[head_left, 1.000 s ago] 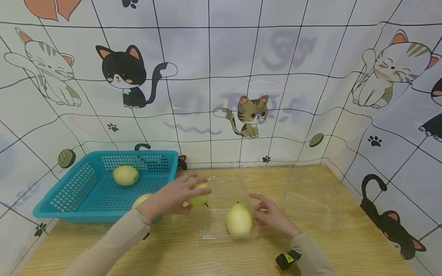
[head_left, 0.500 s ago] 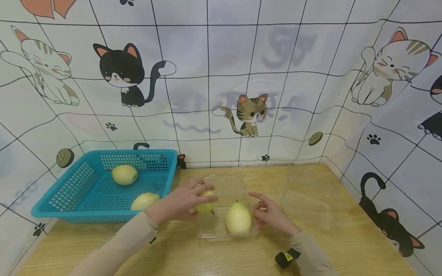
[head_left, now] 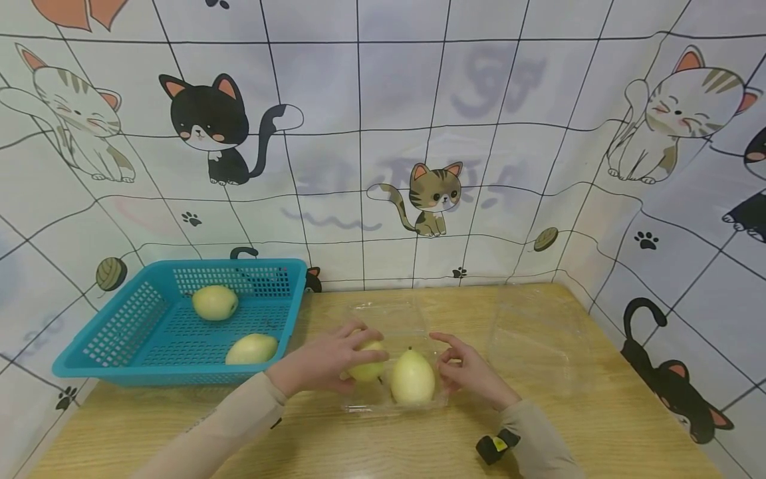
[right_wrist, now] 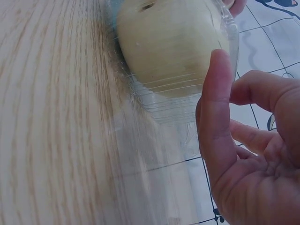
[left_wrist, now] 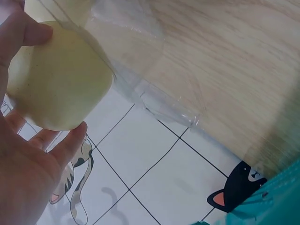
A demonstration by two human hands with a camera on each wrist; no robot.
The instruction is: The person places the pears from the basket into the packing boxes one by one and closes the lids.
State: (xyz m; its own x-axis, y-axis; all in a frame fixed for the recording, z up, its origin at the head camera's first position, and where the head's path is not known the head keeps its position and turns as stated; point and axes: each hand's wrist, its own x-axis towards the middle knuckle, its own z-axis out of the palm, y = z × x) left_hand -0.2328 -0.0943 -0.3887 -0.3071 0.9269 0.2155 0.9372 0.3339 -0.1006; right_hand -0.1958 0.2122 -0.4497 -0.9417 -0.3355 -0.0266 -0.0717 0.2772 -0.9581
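Observation:
My left hand point(head_left: 320, 359) grips a pale yellow-green pear point(head_left: 367, 372) over the left part of a clear plastic container point(head_left: 359, 406). In the left wrist view, thumb and fingers curl round that pear point(left_wrist: 65, 79). A second pear point(head_left: 413, 379) sits in the container's right part, stem toward the back wall. At the container's right side, my right hand point(head_left: 475, 380) pinches the wall between thumb and bent fingers, with the index finger extended in the head view. In the right wrist view, the thumb point(right_wrist: 218, 93) lies right against the clear wall beside the pear point(right_wrist: 168, 51).
A teal plastic basket point(head_left: 78, 359) with two pears, one at the back point(head_left: 214, 303) and one near the front point(head_left: 251, 349), stands on the left. Another clear plastic container point(head_left: 538, 339) lies on the wooden table point(head_left: 335, 452) to the right. A cat-patterned wall rises behind.
My left hand has carried its pear rightward, from beside the basket to over the container, close to the other pear. The basket's front pear shows more fully now. My right hand stays in place.

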